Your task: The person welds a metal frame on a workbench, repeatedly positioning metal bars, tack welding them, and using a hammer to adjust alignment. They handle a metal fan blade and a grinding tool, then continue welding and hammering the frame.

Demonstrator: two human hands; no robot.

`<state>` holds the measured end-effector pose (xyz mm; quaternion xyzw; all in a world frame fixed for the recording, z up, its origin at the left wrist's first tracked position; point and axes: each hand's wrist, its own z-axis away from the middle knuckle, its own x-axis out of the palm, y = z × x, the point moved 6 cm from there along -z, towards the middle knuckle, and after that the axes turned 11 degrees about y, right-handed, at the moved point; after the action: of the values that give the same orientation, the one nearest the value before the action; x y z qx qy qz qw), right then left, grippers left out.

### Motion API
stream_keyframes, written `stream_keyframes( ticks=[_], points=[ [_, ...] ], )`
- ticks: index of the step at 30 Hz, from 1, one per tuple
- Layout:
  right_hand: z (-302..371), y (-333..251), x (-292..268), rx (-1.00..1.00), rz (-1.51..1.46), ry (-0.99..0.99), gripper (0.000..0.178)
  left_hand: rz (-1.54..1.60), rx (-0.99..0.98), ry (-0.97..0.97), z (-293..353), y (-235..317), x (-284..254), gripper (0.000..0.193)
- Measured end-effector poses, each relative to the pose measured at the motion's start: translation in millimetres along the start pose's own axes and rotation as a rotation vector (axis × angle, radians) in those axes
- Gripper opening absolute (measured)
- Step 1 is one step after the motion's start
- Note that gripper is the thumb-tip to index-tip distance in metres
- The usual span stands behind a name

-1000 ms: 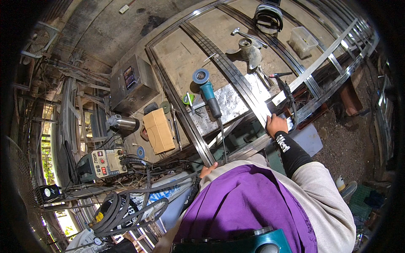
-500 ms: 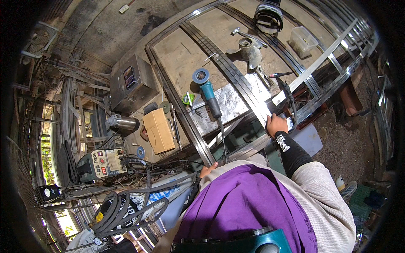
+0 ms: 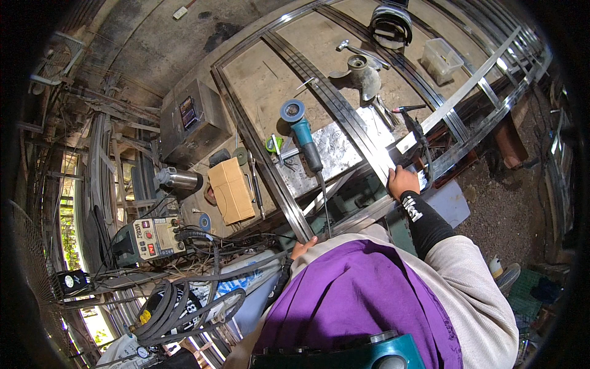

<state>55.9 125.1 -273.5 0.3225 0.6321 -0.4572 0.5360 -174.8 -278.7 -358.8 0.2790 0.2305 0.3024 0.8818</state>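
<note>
A large welded metal frame of long square tubes spreads over the worktable. My right hand is closed around the near end of its middle tubes, the thumb on top. At the near left corner my left hand grips the frame too; most of that hand is hidden by my sleeve and the purple cloth on my chest. Between the two hands, farther in, an angle grinder lies on a shiny metal plate, its cord running toward me. A welding torch with a black cable rests just beyond my right hand.
Across the table lie a propeller, a hammer, a welding helmet and a clear plastic box. To the left are a metal box, a cardboard piece, a welding machine and coiled cables.
</note>
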Motion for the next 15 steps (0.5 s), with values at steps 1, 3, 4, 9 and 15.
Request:
stream_keyframes(
  ticks=[1,3,4,9,15],
  points=[
    [0.1,-0.7,-0.7,-0.001,-0.001,0.003,0.042,0.002,-0.003,-0.003,0.2,-0.3,-0.7,0.041],
    [0.0,-2.4,-1.5,-0.005,-0.001,0.009,0.042,0.0,-0.004,0.01,-0.7,-3.0,-2.1,0.041],
    [-0.1,-2.6,-1.3,-0.006,-0.001,0.007,0.043,-0.002,-0.004,0.016,-1.2,-4.1,-2.7,0.041],
    [-0.3,-4.0,-0.2,-0.009,-0.003,0.005,0.043,-0.034,-0.011,0.005,-9.4,-13.6,-5.4,0.046],
    [1.6,2.2,-0.6,0.0,-0.014,0.022,0.042,-0.092,-0.019,0.018,-10.2,-10.3,-2.9,0.052]
  ],
)
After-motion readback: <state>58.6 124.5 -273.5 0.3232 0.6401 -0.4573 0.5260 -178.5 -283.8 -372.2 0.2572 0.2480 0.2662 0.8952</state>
